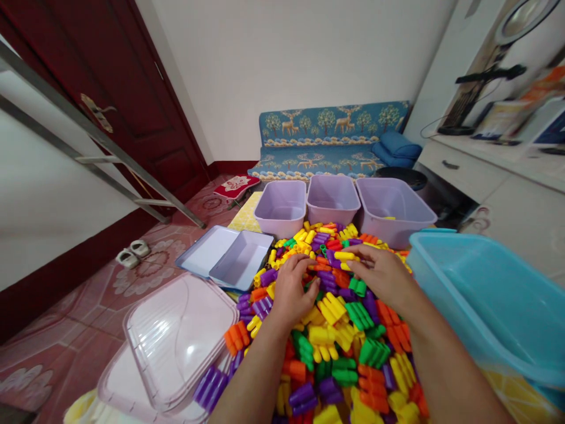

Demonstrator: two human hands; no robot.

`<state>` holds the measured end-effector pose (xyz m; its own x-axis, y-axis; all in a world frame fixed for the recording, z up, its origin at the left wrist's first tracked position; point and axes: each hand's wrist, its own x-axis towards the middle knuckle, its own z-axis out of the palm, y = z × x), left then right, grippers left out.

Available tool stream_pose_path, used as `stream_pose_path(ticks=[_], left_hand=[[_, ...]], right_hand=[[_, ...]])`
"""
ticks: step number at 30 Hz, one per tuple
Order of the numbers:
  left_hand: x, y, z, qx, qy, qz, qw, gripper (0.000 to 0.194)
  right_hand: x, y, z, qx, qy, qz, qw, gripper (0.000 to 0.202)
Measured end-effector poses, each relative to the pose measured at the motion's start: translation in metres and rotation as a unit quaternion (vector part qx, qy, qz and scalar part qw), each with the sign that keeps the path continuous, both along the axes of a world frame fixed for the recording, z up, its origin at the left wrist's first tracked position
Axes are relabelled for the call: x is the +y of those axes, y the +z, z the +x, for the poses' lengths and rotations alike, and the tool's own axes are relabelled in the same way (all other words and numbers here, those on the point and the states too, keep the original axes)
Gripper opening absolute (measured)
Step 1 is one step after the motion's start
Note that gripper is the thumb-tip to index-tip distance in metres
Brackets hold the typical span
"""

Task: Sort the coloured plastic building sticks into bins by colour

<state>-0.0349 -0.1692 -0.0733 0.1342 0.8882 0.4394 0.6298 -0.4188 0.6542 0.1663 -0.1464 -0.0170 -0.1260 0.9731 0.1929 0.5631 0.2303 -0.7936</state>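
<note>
A big heap of plastic toy pieces (332, 309) in yellow, purple, orange and green lies in front of me, many made of finger-like tubes joined side by side. My right hand (385, 275) is over the far right of the heap, its thumb and fingertips pinching a yellow toy piece (346, 256). To its left, my left hand (292, 290) rests low on the heap, thumb and fingers apart beside orange and purple pieces. Nothing shows between them, though some fingertips are hidden among the pieces.
Three lilac bins (281, 227) stand behind the heap; the right one holds a bit of yellow. A blue tub (468, 282) is at right. Left are a shallow lilac tray (242, 259) and clear lids (185, 335). Beyond stand a patterned sofa (309, 156) and a ladder (101, 138).
</note>
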Motion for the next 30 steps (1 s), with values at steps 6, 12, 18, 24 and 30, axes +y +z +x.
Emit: stream_pose_path(ticks=[6, 12, 18, 24, 30], left_hand=[[-0.004, 0.005, -0.002, -0.029, -0.036, 0.023, 0.999, 0.05], [-0.001, 0.004, -0.001, -0.017, -0.064, 0.006, 0.998, 0.014], [0.001, 0.001, 0.002, -0.015, -0.059, 0.008, 0.998, 0.012], [0.001, 0.005, 0.002, -0.014, -0.059, 0.016, 0.998, 0.009], [0.0, 0.005, 0.002, 0.002, -0.057, 0.011, 0.998, 0.009]], right_hand=[[-0.012, -0.005, -0.012, 0.162, 0.041, -0.101, 0.981, 0.032], [-0.025, -0.01, -0.021, 0.119, 0.062, -0.11, 0.985, 0.022], [0.02, 0.015, 0.01, 0.011, 0.054, -0.046, 0.997, 0.016], [0.057, 0.012, 0.013, 0.175, -0.084, 0.114, 0.974, 0.069], [0.052, -0.034, 0.026, -0.178, -0.12, 0.112, 0.97, 0.039]])
